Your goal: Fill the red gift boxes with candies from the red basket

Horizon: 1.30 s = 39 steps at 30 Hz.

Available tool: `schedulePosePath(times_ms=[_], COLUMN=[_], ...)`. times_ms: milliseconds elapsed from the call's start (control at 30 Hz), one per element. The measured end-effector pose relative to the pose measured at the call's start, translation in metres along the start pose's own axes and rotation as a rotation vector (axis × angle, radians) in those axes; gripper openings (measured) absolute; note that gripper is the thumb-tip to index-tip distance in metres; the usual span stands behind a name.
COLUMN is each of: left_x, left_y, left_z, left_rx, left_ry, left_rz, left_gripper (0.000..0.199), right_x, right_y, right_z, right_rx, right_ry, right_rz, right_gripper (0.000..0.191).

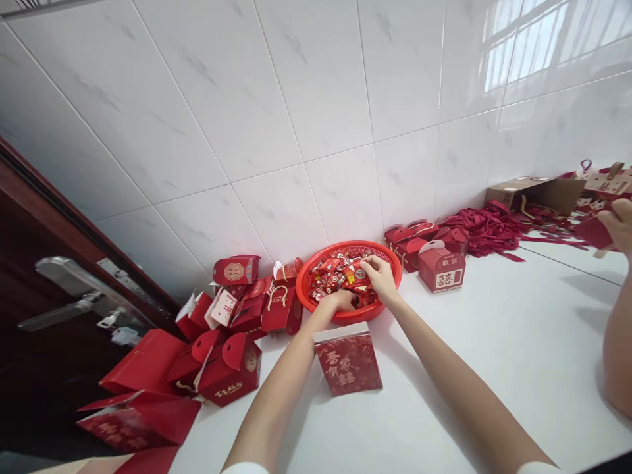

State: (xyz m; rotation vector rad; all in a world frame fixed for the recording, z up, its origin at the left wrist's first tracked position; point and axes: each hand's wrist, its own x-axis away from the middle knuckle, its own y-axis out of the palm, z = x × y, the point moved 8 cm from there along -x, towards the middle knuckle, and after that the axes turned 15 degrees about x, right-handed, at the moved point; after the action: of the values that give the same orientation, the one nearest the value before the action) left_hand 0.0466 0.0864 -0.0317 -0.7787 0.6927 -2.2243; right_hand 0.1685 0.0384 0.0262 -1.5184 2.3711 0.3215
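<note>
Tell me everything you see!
Basket: 1, red, by wall
Packets: many, mostly red, in basket
Front box: 1, red, between forearms
Left boxes: many, mostly red, near door
Right boxes: several, red, right of basket
Ribbon heap: 1, dark red, right
Carton: 1, brown, by ribbons
Packages: some, red-cream, far right
Table: 1, white, below
Wall: 1, white-tiled, behind
Door: 1, dark brown with metal fittings, left
Other person's hand: 1, bare, right edge
Left hand: 1, bare, among packets
Right hand: 1, bare, at packets

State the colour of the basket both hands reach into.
The basket is bright red, best seen in the head view.
</note>
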Motion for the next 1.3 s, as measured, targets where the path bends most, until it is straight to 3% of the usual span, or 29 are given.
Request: schedulePosePath(times_ms=[200, 467, 533, 667, 733, 900, 1100, 1300], left_x=[0.001, 0.013, 0.015, 0.025, 0.029, 0.034, 0.034, 0.034], left_y=[0.006, 0.003, -0.002, -0.027, -0.033, -0.038, -0.05, -0.049], left_z=[0.007, 0.018, 0.023, 0.033, 0.035, 0.036, 0.023, 0.023], left_rx=[0.003, 0.103, 0.187, 0.313, 0.332, 0.372, 0.42, 0.552], left_ry=[0.072, 0.181, 0.229, 0.364, 0.386, 0.409, 0.405, 0.482], left_rz=[-0.037, 0.003, 0.07, 0.387, 0.469, 0.504, 0.658, 0.628], left_gripper=[0.014, 0.009, 0.007, 0.016, 0.017, 0.016, 0.011, 0.02], right_x=[0.0, -0.003, -0.004, -0.007, -0.009, -0.01, -0.01, -0.008], right_y=[0.001, -0.005, -0.007, -0.012, -0.013, -0.012, -0.011, -0.003], right_z=[-0.001, 0.006, 0.012, 0.022, 0.025, 0.026, 0.027, 0.025], right_rx=[-0.034, -0.115, -0.145, -0.206, -0.233, -0.258, -0.234, -0.183], right_ry=[0.007, 0.069, 0.098, 0.141, 0.15, 0.161, 0.165, 0.174], right_rz=[0.002, 0.073, 0.101, 0.157, 0.172, 0.17, 0.137, 0.061], right_gripper=[0.029, 0.029, 0.031, 0.032, 0.033, 0.03, 0.032, 0.035])
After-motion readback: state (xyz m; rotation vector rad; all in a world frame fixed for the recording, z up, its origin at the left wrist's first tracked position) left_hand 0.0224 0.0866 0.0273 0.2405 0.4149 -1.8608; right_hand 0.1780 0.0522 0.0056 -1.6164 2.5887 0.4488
